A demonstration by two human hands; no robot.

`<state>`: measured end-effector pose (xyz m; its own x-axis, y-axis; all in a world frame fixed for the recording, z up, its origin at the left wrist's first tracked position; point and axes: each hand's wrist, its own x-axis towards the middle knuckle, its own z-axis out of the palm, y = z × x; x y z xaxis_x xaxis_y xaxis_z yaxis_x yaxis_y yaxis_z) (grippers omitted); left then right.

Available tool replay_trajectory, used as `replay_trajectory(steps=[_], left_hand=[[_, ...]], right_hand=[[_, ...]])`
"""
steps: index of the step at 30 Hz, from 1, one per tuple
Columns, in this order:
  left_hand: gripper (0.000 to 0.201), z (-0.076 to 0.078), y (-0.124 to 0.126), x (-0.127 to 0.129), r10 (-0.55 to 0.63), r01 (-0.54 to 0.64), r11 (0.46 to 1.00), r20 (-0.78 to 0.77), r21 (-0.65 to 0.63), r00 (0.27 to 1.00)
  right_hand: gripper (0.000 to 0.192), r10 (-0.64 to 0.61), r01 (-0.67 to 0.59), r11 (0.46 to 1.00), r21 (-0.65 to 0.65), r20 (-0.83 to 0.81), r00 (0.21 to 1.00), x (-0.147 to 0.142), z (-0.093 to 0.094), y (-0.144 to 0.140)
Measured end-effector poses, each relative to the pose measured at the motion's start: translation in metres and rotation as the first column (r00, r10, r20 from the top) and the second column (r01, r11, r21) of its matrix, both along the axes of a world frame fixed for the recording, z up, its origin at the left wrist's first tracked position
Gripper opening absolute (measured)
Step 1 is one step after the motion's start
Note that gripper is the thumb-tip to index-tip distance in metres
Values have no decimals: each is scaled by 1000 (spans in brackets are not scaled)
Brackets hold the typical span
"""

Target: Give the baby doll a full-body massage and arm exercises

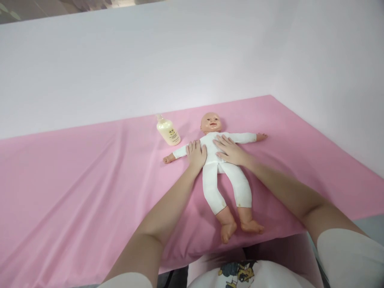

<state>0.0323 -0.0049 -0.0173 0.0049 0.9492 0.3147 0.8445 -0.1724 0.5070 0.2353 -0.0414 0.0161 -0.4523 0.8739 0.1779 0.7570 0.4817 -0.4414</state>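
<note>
A baby doll (pixel 214 176) in a white bodysuit lies on its back on a pink sheet (pixel 75 180), head away from me, arms spread, bare feet near the front edge. My left hand (pixel 196 154) rests flat on the doll's side by its arm. My right hand (pixel 228 150) lies flat on the doll's chest, fingers spread. Neither hand grips anything. A pale yellow lotion bottle (pixel 168 130) lies tilted on the sheet just left of the doll's head.
The pink sheet covers a wide table; its front edge (pixel 270 236) runs just below the doll's feet. A plain white wall (pixel 180 60) rises behind the table and along the right side.
</note>
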Motion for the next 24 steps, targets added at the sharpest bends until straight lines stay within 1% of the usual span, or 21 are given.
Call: replay_trajectory(steps=[4,7,10,12,13,14,16,18,21,24], left_hand=[[57,2,-1,0,-7,7,1000,-26,-18,1000],[59,7,-4,1,-10,7,999,-66,-49,998],[59,10,-5,2,-10,5,998,-79,-59,997],[58,9,-4,1,-15,11,999,-76,-51,997],[57,8,-4,1,-15,12,999,-72,-47,997],[57,6,-3,0,-12,10,999,-66,-43,998],[56,4,0,-1,-15,13,999,-51,-38,999],[54,2,3,-2,-61,60,997,-13,-38,998],[52,2,6,-3,-217,220,975,80,-31,973],[54,6,6,-3,-377,382,924,109,-30,920]], right_hand=[[62,142,-142,990,10,-10,990,-5,8,-5],[55,221,-223,975,-12,-74,972,-5,11,-6],[42,283,-298,953,-57,-189,940,-4,12,-5],[33,308,-352,930,-108,-298,903,-3,13,-4],[32,311,-381,914,-139,-362,879,-3,13,-4],[34,307,-409,897,-170,-428,850,-2,14,-4],[45,274,-456,859,-232,-543,794,-1,15,-3],[55,216,-473,833,-288,-617,756,0,16,-3],[65,124,-459,821,-339,-678,724,1,17,-2],[66,78,-443,830,-338,-716,693,2,15,-2]])
